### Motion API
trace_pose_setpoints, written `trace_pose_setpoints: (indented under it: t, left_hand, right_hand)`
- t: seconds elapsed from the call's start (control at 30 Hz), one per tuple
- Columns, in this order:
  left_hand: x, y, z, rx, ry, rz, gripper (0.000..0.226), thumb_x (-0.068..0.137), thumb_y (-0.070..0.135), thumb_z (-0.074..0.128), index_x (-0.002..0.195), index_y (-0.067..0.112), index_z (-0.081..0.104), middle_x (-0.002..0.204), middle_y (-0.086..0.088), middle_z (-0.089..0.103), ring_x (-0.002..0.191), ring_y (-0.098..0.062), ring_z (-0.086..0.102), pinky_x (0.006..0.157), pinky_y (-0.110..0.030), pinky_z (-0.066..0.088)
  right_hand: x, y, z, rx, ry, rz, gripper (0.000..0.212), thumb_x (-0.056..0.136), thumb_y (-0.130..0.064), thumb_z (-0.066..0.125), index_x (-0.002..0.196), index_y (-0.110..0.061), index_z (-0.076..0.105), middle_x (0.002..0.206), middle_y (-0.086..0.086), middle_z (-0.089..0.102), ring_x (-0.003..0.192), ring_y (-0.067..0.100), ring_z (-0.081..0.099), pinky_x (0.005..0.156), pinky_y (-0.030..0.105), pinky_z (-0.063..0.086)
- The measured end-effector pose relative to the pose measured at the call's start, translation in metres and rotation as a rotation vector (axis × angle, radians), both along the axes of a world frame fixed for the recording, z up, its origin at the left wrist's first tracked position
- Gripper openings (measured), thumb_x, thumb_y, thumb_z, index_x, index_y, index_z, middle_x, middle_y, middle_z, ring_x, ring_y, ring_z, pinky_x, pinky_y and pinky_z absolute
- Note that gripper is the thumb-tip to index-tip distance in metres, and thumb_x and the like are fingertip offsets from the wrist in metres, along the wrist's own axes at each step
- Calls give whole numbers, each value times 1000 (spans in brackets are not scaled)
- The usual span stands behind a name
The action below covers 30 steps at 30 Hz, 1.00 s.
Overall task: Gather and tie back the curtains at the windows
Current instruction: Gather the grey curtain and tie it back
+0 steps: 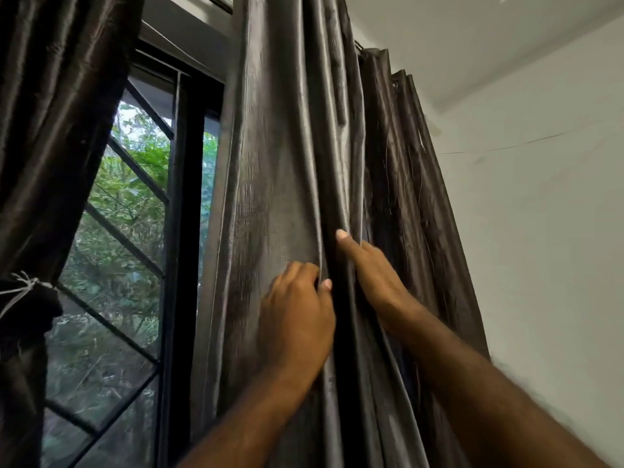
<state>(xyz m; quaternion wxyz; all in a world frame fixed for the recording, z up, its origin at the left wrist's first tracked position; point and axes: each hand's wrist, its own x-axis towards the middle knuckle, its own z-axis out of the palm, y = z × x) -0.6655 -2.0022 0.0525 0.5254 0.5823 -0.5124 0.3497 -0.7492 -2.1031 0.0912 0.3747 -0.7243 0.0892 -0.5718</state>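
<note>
The curtain hangs in dark shiny folds just right of the window. I see my left hand with fingers pinched on one fold, and my right hand beside it, its fingers tucked behind the next fold. At far left, another curtain is already tied with string.

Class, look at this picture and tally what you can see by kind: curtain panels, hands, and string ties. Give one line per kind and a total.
Curtain panels: 2, the tied curtain at left and the loose curtain at right
Hands: 2, left hand and right hand, both on the loose curtain
String ties: 1, the white string around the tied curtain
Total: 5
</note>
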Motion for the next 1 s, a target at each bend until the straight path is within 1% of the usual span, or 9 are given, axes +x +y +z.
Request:
trace_pose_setpoints:
  t: [0.07,0.2,0.33,0.43,0.5,0.73,0.83,0.93,1.0]
  left_hand:
    - [-12,3,3,85,-65,-49,14,90,17,52,99,18,62,108,4,61,103,-20,56,89,-39,48]
    - [4,26,3,-68,-189,300,34,81,34,64,115,25,66,138,0,51,125,-26,42,101,-45,30]
    - [47,42,4,26,120,374,80,73,39,76,142,28,36,156,-14,18,139,-38,29,107,-56,29]
    - [58,51,6,85,247,115,64,82,10,65,136,30,35,137,-13,48,109,-36,59,84,-46,52]
    - [55,63,5,-2,226,106,57,82,2,53,131,28,40,120,-11,60,97,-38,62,75,-48,53]
    - [28,121,22,-91,126,218,47,88,15,54,131,24,36,117,-10,60,101,-40,60,71,-43,41]
    - [15,118,11,-14,54,222,67,86,7,55,141,30,24,122,-7,61,102,-34,62,69,-39,41]
    - [13,103,-10,73,88,59,94,86,5,60,149,38,-2,111,-2,67,84,-25,67,58,-36,45]
    - [20,90,-23,136,159,-69,89,85,5,61,149,38,7,100,-1,66,78,-23,66,57,-38,52]
  right_hand:
    - [10,11,0,-71,50,32,31,89,-61,59,94,-31,67,84,-17,70,79,1,67,75,24,52]
    - [13,4,8,-50,-38,-172,13,87,-26,66,86,-14,72,84,5,77,83,26,74,78,45,61]
    - [11,11,7,41,-54,-119,12,91,-23,65,95,-16,73,89,7,77,84,27,74,82,54,60]
    - [33,41,8,-29,-75,-58,16,88,-22,67,102,-18,74,94,4,78,90,23,74,86,49,60]
    - [57,71,13,-127,-100,-68,15,86,-22,67,99,-19,72,96,3,77,93,20,72,85,43,60]
    - [74,148,37,-326,-198,-140,18,91,-14,58,105,-8,67,91,3,69,79,15,63,63,25,48]
    - [57,130,16,-299,-16,-180,21,93,-33,56,108,-22,67,90,-6,70,82,12,67,72,27,50]
    - [49,106,-16,-84,64,38,46,80,-71,60,114,-40,66,105,-11,75,97,8,72,91,34,55]
    - [42,93,-29,-43,106,116,60,73,-75,64,121,-39,64,112,-9,75,101,8,72,94,36,55]
